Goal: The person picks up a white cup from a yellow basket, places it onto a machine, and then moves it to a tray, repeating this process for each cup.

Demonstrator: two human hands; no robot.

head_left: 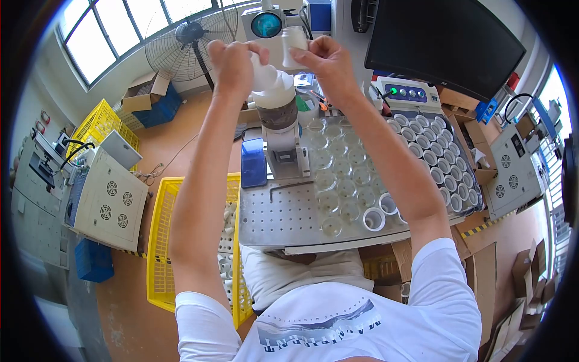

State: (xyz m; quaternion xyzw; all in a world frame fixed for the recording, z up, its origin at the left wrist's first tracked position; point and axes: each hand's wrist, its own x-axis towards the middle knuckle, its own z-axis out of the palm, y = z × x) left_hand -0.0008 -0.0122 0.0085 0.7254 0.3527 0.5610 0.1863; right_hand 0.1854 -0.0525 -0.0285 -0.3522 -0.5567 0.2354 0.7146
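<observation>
Both my hands are raised in front of a machine head with a round teal lens (266, 25). Fingers of my left hand (234, 67) are wrapped round a white plastic piece (263, 73), just above a white cylindrical fixture (274, 96) with a dark band. My right hand (329, 65) pinches a small white bottle (294, 43) with a threaded neck, held upright to the right of the lens. Below my right forearm, rows of clear round cups (335, 179) and white cups (374, 219) stand on the metal worktable (283, 224).
A yellow crate (161, 265) with white parts stands left of the table. An L-shaped hex key (289, 187) and a blue panel (254, 163) lie near the fixture. A control box (407, 92), a tray of white cups and a black monitor (443, 45) are at the right.
</observation>
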